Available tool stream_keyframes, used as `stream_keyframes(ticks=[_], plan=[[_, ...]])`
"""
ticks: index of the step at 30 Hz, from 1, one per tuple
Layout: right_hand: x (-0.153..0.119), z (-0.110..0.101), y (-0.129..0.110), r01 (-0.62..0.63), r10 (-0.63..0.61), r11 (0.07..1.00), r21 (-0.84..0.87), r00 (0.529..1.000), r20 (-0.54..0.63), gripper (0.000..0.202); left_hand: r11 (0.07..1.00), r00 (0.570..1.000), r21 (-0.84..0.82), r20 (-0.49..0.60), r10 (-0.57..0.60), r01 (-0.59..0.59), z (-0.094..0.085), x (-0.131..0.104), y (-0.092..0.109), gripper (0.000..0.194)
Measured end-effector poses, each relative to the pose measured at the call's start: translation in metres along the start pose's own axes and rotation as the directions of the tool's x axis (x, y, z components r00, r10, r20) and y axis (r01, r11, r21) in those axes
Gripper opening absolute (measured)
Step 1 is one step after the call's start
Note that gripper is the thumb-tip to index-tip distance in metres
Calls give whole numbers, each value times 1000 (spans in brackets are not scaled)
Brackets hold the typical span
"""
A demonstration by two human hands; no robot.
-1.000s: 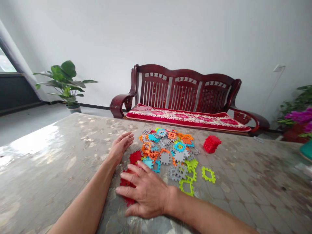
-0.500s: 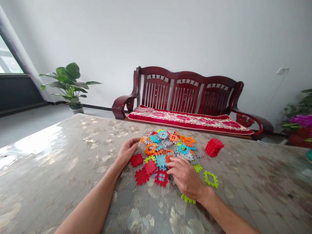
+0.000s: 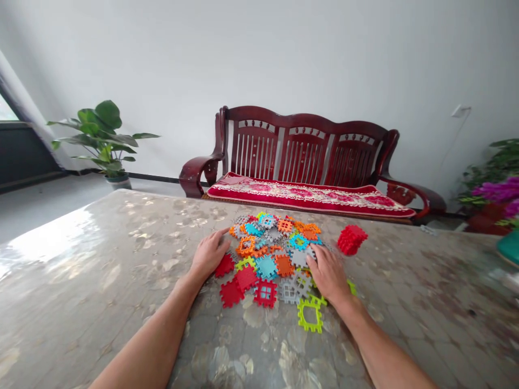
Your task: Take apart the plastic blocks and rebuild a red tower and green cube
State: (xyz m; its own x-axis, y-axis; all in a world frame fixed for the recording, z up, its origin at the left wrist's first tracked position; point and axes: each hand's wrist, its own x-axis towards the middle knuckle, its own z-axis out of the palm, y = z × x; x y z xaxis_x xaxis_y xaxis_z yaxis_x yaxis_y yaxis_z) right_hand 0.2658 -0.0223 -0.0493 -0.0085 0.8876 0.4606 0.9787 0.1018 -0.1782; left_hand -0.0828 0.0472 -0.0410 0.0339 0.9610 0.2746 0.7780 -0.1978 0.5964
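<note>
A heap of interlocking plastic tiles in several colours lies on the table. My left hand (image 3: 208,253) rests at the heap's left edge, fingers stretched out, beside a red tile (image 3: 224,265). On the heap's right side, the fingertips of my right hand (image 3: 329,273) touch the edge of a grey tile (image 3: 300,257), with no tile lifted. Nearer me are an orange tile (image 3: 284,265), a light blue tile (image 3: 266,266) and a red window tile (image 3: 265,293). A lime-green frame tile (image 3: 310,315) lies in front of the right wrist, and another is partly hidden behind it.
A stack of red tiles (image 3: 352,240) stands right of the heap. The patterned table (image 3: 133,281) is glossy. Behind it is a dark wooden bench (image 3: 306,140) with a red floral cover. A potted plant (image 3: 105,135) stands left; purple flowers (image 3: 500,192) are at the right.
My right hand has moved away and to the right, off the orange tile to the grey one, uncovering grey and lime-green tiles. My left hand stays beside the heap. The view has shifted slightly.
</note>
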Motion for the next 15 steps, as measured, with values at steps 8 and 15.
stream_keyframes(ticks=[8, 15], plan=[[8, 3, -1, 63, -63, 983, 170, 998, -6, 39, 997, 998, 32, 19, 66, -67, 4, 1, -1, 46], [12, 4, -1, 67, -68, 984, 165, 998, 3, 38, 996, 997, 49, 36, 68, -70, 4, 3, -3, 43]])
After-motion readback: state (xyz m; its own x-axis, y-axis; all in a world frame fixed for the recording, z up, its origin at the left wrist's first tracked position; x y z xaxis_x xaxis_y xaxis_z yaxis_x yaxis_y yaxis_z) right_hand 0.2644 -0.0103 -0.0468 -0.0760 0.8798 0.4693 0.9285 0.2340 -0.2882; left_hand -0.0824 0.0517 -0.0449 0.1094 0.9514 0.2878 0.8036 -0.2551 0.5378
